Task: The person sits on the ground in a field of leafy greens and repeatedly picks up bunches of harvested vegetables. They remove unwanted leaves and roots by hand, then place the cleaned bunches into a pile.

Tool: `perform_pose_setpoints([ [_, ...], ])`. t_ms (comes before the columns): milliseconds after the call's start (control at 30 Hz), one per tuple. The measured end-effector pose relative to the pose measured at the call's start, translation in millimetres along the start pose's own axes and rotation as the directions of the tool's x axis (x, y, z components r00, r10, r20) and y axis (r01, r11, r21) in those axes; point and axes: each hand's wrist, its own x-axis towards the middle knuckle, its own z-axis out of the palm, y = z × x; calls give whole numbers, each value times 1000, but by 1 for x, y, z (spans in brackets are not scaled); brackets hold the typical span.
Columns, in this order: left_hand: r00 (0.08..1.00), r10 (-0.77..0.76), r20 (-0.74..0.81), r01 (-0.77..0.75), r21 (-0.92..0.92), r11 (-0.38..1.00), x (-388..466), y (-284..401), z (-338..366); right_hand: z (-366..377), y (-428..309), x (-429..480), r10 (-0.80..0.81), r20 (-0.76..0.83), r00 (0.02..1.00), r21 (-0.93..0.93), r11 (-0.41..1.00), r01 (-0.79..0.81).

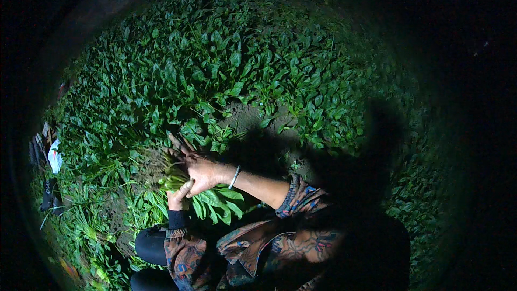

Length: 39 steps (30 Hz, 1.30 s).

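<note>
My left hand (177, 199) grips a bunch of leafy greens, apparently spinach (218, 204), by the stems. The leaves point right, towards my body, while the pale stem bases (169, 182) face left. My right hand (202, 173), with a silver bangle (234, 177) on its wrist, lies across the upper side of the bunch. Its fingers are spread and reach past the stems. Part of the bunch and the fingers of my left hand are hidden. Bare soil (149, 165) shows just left of the hands.
Dense leafy plants (194, 56) grow beyond my hands, around a patch of soil (246, 115). Cut or pulled greens (89, 230) lie at lower left. A white bag (55, 156) and a dark object bearing writing (48, 194) are at the left edge. My knees (151, 246) are bent close by; darkness hides the right side.
</note>
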Motion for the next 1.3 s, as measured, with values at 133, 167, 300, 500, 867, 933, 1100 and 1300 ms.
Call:
perform_pose_setpoints([
  [133,995,-29,-91,23,-67,997,12,-14,8,-11,-4,6,195,305,932,-79,981,-180],
  [167,994,-17,-104,5,-116,993,15,-17,8,-14,-2,9,220,324,920,-92,975,-200],
  [300,990,7,-142,-15,-55,998,32,-14,-11,-12,19,-4,167,25,986,582,799,-150],
  [500,897,185,-402,-246,-106,964,25,31,-79,8,140,-33,767,-101,634,360,622,-695],
  [867,795,73,-602,-288,-269,919,44,35,-98,30,291,77,248,96,964,-706,700,-110],
  [933,794,87,-601,-289,-248,925,49,41,-93,32,320,97,290,289,912,-772,635,42],
  [1100,809,37,-587,-202,-219,955,59,61,-84,47,372,134,275,561,781,-753,562,343],
  [1300,847,58,-528,-131,-101,986,66,72,-82,84,456,134,464,452,762,-891,200,407],
])
